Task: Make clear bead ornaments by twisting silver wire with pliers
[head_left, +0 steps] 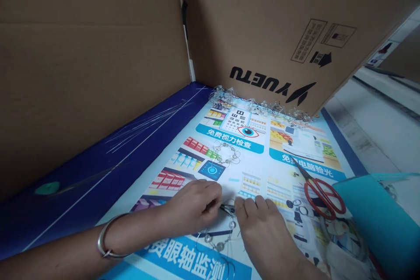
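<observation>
The left hand (193,205) was clenched around small black-handled pliers (227,208), while the right hand (265,236) lay just beside their tip, its grip unclear, above a wire strand of clear beads (213,238) on a glossy blue-and-white printed poster (210,170). Farther up the poster lay a closed ring of beaded wire (226,153), apparently formed, and at its far edge a tangled row of beaded wire (259,106) remained heaped.

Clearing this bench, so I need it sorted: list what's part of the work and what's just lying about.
Part of the work:
left hand
pliers
right hand
beaded wire

Lying about:
bead loop
beaded heap
scissors
teal sheet
cardboard box
poster
</observation>
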The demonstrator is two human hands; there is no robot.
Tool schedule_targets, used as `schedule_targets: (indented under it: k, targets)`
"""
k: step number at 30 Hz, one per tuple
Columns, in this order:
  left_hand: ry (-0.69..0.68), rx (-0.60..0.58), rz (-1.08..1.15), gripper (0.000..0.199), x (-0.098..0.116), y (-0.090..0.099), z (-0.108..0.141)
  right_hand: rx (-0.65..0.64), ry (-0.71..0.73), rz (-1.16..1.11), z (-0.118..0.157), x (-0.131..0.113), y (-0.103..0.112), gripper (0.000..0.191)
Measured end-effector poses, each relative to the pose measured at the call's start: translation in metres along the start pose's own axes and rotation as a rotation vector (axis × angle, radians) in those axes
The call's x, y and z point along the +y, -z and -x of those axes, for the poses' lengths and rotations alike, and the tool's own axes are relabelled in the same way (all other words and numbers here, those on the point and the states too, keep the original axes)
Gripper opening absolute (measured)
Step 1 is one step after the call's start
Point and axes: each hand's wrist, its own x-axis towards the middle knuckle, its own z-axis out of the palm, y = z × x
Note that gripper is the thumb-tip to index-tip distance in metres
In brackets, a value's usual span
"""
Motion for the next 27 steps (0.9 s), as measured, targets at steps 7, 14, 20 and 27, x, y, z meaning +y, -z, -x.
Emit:
schedule_targets:
  k: [7,14,20,27]
  targets:
    - [0.050,0.017,-0.022,0.009,0.004,-0.003,0.002,-0.024,-0.005,0.034,0.001,-0.003,0.004,0.033]
    - [0.104,0.012,-0.042,0.010,0.009,-0.004,0.003,-0.014,0.001,0.026,0.001,-0.004,0.003,0.028]
    - [0.127,0.008,-0.023,0.010,0.011,-0.003,0.002,-0.014,0.008,0.041,0.001,-0.003,0.003,0.033]
    - [0.062,-0.024,0.038,0.009,0.005,0.001,0.000,-0.015,0.004,0.022,0.003,0.001,0.000,0.034]
